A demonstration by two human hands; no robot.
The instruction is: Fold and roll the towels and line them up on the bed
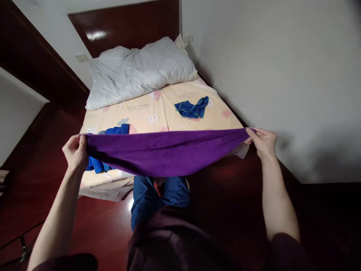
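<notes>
A purple cloth, which looks like a towel, is stretched wide in the air in front of me. My left hand pinches its left corner, and my right hand pinches the right corner. The top edge is pulled nearly straight while the lower part sags. Behind the cloth, on the bed, several folded blue cloths lie at the left, partly hidden by it. Farther back, a crumpled dark blue cloth with green edging rests on the patterned sheet.
A large light grey pillow or quilt lies against the dark wooden headboard. The white wall runs along the bed's right side. Dark reddish floor surrounds the bed's foot. A thin black frame stands at the lower left.
</notes>
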